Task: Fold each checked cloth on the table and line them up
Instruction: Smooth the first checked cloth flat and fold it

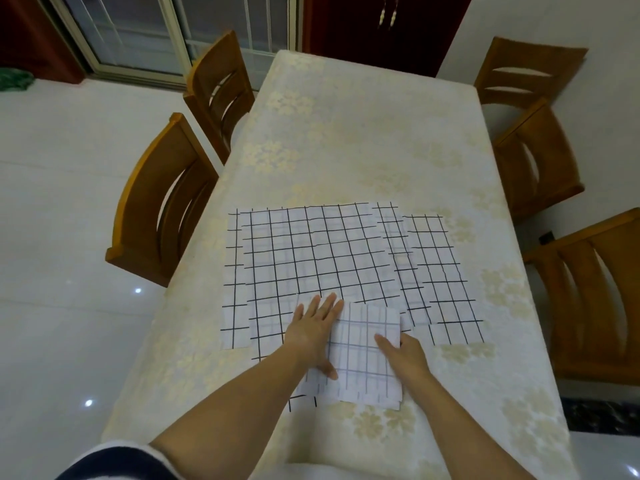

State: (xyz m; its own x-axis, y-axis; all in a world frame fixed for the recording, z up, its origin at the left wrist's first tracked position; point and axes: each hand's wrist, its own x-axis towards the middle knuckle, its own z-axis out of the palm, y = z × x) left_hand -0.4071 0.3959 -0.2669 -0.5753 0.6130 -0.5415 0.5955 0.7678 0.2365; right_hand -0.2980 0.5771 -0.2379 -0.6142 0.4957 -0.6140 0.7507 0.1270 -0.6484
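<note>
Likely limp, light cloth (pixel 363 362): left hand (pixel 313 327) presses it flat, fingers straight; right hand (pixel 403 353) pinches its edge. Take corners beside that pinch.

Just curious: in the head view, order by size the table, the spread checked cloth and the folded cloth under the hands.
1. table
2. spread checked cloth
3. folded cloth, smallest despite lying nearest
</note>
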